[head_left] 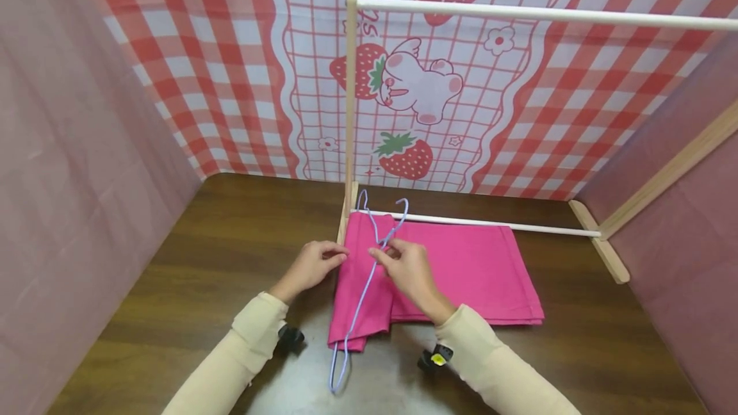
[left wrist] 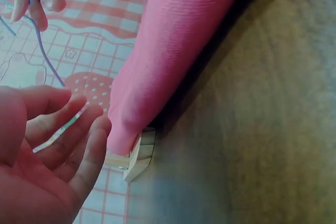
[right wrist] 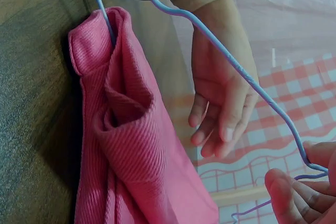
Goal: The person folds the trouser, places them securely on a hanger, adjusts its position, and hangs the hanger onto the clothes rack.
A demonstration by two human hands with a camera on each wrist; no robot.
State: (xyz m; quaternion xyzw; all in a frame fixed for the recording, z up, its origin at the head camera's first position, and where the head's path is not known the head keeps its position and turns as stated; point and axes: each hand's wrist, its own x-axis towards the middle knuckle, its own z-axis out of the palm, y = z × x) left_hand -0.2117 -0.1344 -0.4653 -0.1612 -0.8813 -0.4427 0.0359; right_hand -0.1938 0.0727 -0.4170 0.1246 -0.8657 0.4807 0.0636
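A folded pink twill cloth [head_left: 461, 268] lies on the wooden table, its left part folded over a lavender wire hanger [head_left: 361, 300]. The hanger's hook points to the far side, and one rounded end sticks out past the cloth's near edge. My right hand [head_left: 410, 268] pinches the hanger wire near the base of the hook, between thumb and fingers. Just left of the cloth is my left hand [head_left: 314, 264], its fingers loosely bent with nothing held. The right wrist view shows the cloth's folds [right wrist: 126, 108] around the wire.
Behind the cloth stands a rack with a wooden post [head_left: 350, 101], a white top rail [head_left: 519, 13] and a low white bar [head_left: 548, 230]. Its right foot [head_left: 599, 242] rests on the table. A checked strawberry curtain [head_left: 230, 69] hangs behind.
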